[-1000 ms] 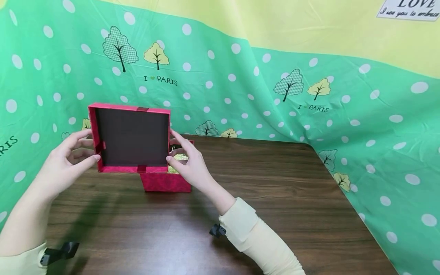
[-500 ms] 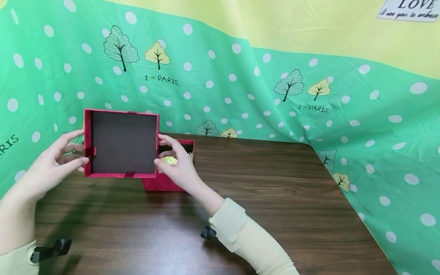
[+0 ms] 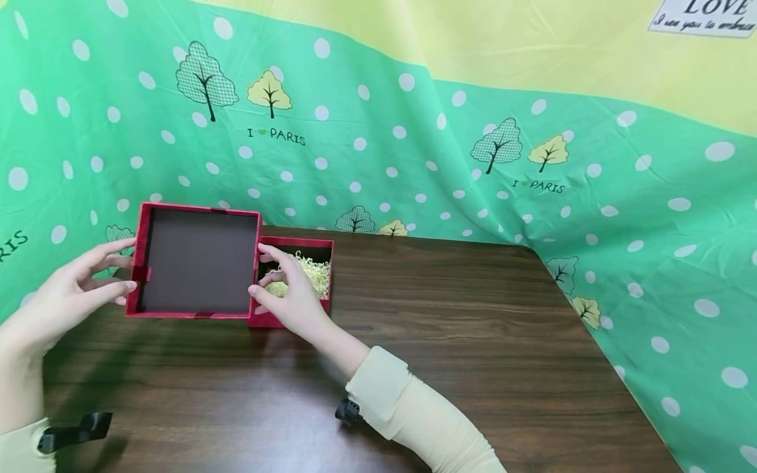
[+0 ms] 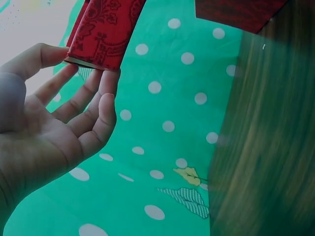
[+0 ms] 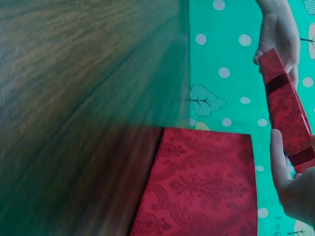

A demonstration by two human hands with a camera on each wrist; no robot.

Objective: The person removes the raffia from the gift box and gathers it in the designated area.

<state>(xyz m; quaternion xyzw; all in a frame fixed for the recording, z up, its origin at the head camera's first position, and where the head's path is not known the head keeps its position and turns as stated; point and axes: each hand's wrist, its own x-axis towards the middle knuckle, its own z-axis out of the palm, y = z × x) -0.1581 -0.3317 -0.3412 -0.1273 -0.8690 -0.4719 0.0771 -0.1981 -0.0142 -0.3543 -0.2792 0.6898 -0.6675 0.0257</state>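
A red box lid (image 3: 201, 259) with a dark lining is held up on edge, its inside facing me. My left hand (image 3: 71, 299) pinches its left side between thumb and fingers. At the right side, my right hand (image 3: 292, 299) grips it the same way. Behind and right of the lid stands the red box (image 3: 330, 276), uncovered, with pale yellow shredded filler (image 3: 318, 272) inside; lid and right hand hide part of it. A dark floral pattern covers the lid (image 4: 106, 34) in the left wrist view and the box wall (image 5: 206, 182) in the right wrist view.
The box stands on a dark wood table (image 3: 473, 341) near its back edge. A green curtain (image 3: 378, 151) with white dots and printed trees hangs behind and along the right side. Each sleeve cuff carries a black strap (image 3: 347, 411).
Both hands have carried the lid left and slightly down, away from over the box. More of the box's opening and its yellow filler now shows.
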